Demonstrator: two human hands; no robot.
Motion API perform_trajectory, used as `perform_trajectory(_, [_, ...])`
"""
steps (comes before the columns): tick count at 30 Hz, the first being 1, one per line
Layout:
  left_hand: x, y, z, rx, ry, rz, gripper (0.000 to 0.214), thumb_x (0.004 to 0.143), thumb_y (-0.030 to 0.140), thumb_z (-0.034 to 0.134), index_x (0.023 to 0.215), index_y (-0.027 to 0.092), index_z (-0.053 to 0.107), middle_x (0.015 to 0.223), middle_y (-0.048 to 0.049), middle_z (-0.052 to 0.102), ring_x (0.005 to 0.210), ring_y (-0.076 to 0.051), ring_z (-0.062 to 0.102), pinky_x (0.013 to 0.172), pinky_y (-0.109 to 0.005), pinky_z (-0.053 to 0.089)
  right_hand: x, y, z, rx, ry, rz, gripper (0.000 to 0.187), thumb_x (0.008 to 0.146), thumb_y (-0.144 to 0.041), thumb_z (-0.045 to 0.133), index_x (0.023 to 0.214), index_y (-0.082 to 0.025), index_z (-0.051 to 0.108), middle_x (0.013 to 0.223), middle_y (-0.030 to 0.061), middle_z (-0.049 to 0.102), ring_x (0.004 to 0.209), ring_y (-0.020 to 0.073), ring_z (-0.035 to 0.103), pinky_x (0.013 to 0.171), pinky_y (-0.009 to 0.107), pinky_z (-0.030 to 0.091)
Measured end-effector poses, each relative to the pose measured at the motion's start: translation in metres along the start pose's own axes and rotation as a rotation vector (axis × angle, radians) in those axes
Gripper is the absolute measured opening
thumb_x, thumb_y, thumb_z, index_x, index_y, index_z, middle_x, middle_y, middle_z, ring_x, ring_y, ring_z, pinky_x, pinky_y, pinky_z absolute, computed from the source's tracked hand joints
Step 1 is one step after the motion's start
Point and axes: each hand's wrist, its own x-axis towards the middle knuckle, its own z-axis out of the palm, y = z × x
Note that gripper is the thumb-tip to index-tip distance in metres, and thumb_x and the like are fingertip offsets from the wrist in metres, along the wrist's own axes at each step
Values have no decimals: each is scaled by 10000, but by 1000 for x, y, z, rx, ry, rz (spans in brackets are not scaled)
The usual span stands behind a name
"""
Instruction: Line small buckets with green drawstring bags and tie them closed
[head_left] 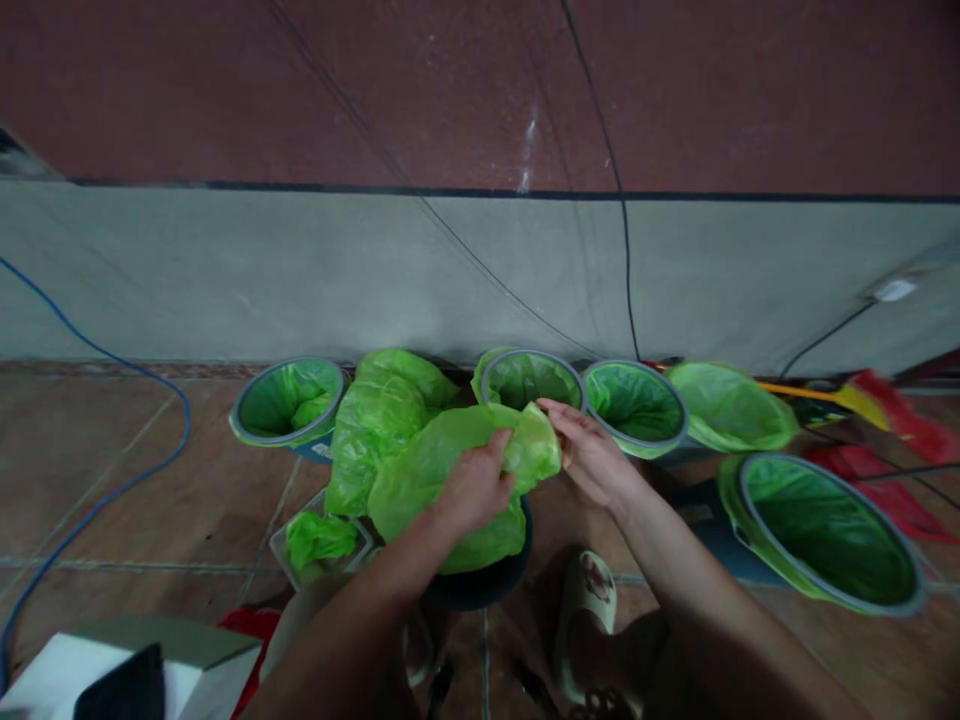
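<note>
A thin green plastic bag [424,465] is spread between my hands above a dark bin [480,590] that stands between my feet. My left hand [480,485] is closed on the bag near its middle. At the bag's right end, the fingers of my right hand [581,440] pinch its gathered edge. Part of the bag hangs over the bin's mouth and hides most of it. Just behind, more puffed green plastic [390,400] rests against the wall side; I cannot tell whether a bin is under it.
Along the wall stand lined bins: one at left [289,400], others at centre [532,380] and right [637,400]. A larger lined bin [829,530] tilts at far right. A small tray [322,540] holds crumpled green plastic. A blue cable [184,420] and white box [135,665] lie left.
</note>
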Motion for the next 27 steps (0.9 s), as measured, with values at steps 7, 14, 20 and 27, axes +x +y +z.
perform_trajectory(7, [9, -13, -14, -458, 80, -53, 456, 733, 98, 529, 1181, 177, 496, 1025, -44, 685, 879, -170, 657, 802, -308, 528, -5, 7, -3, -327, -168, -190, 556, 714, -457, 735, 1197, -245, 559, 1091, 54, 682, 1020, 212, 618, 863, 342, 487])
perform_trajectory(14, [10, -18, -12, -660, 36, -124, 385, 739, 163, 567, 1120, 193, 518, 945, -29, 698, 774, -158, 660, 651, -269, 527, 12, 40, -17, -781, 44, -283, 264, 757, -329, 641, 986, -197, 625, 872, 38, 693, 767, 192, 619, 716, 324, 470])
perform_trajectory(20, [12, -36, -38, -292, 160, -94, 412, 740, 132, 519, 1148, 170, 558, 971, -50, 700, 855, -193, 663, 797, -325, 526, 14, 29, -20, -599, 42, -259, 230, 752, -424, 632, 750, -194, 644, 673, 13, 644, 655, 157, 559, 666, 303, 448])
perform_trajectory(27, [7, -51, -57, -175, 194, -59, 420, 730, 140, 511, 1143, 141, 585, 1042, -71, 693, 928, -213, 644, 877, -353, 502, 3, 9, -13, -410, -50, -200, 335, 740, -516, 681, 848, -203, 629, 739, 15, 638, 696, 141, 570, 698, 301, 469])
